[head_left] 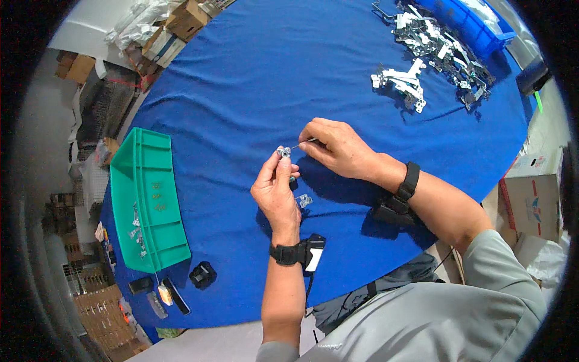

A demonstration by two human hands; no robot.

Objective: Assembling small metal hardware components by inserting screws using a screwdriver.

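My left hand is closed, with a small silvery metal part pinched between thumb and fingertips. Something small and dark green shows by its lower fingers, too small to name. To its right, my right hand pinches a thin metal rod whose far end reaches the metal part; its kind I cannot make out. Just below the hands, a similar small metal piece lies on the blue cloth. Black straps go round both wrists.
A green divided tray at the left holds several small metal parts. Near it lie a black block and a dark phone-like slab. Far right, a heap of metal brackets and a smaller pile sit by a blue crate.
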